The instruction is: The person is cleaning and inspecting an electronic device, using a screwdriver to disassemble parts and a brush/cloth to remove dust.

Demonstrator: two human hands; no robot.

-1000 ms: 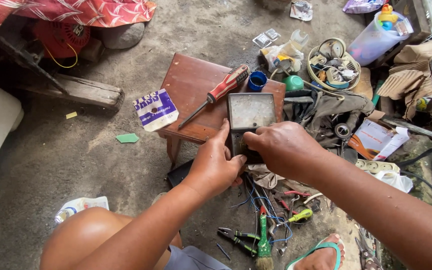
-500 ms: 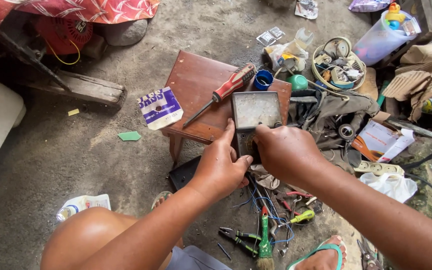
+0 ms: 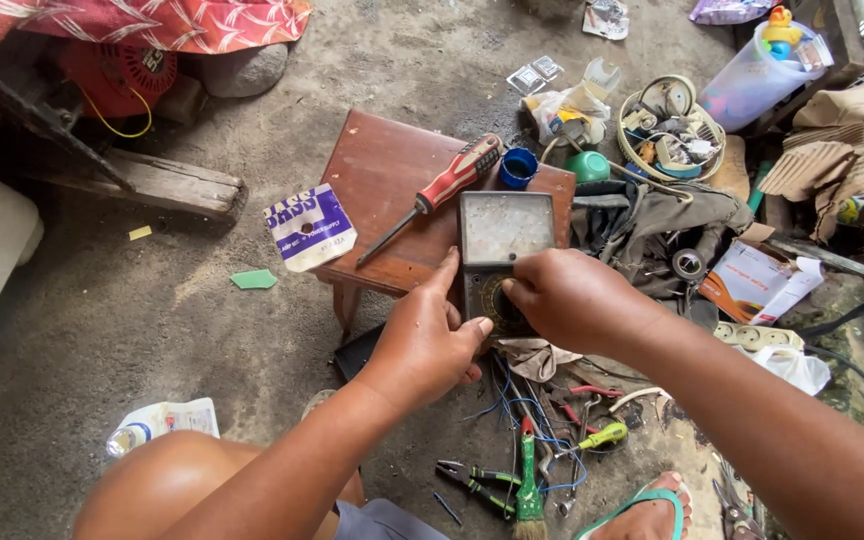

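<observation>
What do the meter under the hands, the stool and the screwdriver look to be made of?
Meter: likely plastic case, dusty clear window, both hands on it. Stool: reddish-brown wood, worn, smooth top. Screwdriver: bare metal shaft, red handle with dark bands, probably plastic.

**Open floor to the left, clutter to the right and below**

The small wooden table [image 3: 372, 185] has bare top at its far left corner. A screwdriver [image 3: 437, 190] lies slantwise across its middle, and a blue cap [image 3: 518, 167] sits at the far edge, just beside the grey meter [image 3: 502, 235], which fills the near right corner. Left of the table the concrete floor [image 3: 102, 330] is mostly open, with a torn paper packet [image 3: 310, 225] overhanging the table edge. To the right, a basket of parts [image 3: 670, 128] and crumpled cloth [image 3: 652, 215] crowd close. Below, pliers [image 3: 477, 478], a brush [image 3: 529, 480] and loose wires [image 3: 522, 410] cover the ground.
</observation>
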